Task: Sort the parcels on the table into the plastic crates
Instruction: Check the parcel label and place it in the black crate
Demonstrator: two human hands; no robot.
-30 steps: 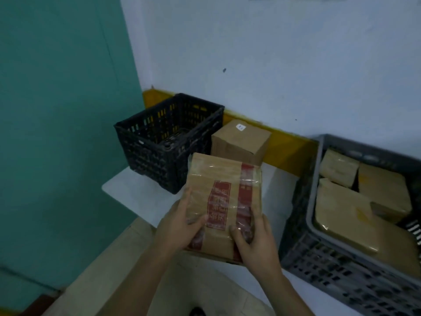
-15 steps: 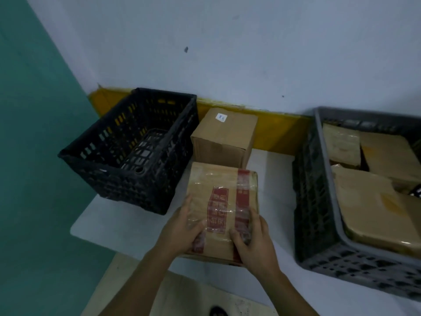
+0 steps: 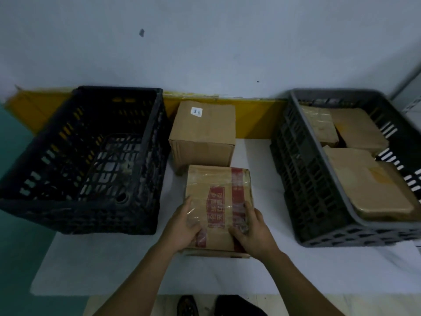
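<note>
A brown parcel with red tape (image 3: pixel 218 197) lies in the middle of the white table (image 3: pixel 102 265). My left hand (image 3: pixel 182 226) grips its near left corner and my right hand (image 3: pixel 252 233) its near right corner. Behind it stands a taller plain cardboard box (image 3: pixel 204 133) with a small white label. A black plastic crate (image 3: pixel 86 156) sits to the left with nothing in it. A grey plastic crate (image 3: pixel 309 179) at the right holds several brown parcels (image 3: pixel 364 179).
The table backs onto a white wall with a yellow strip (image 3: pixel 257 119) along its base. A teal wall (image 3: pixel 13 247) is at the left. My shoes (image 3: pixel 189 305) show below the table's near edge.
The view has swung down and to the right, bringing both crates fully into sight. The taped parcel has come down from in front of me onto the table, still in both hands.
</note>
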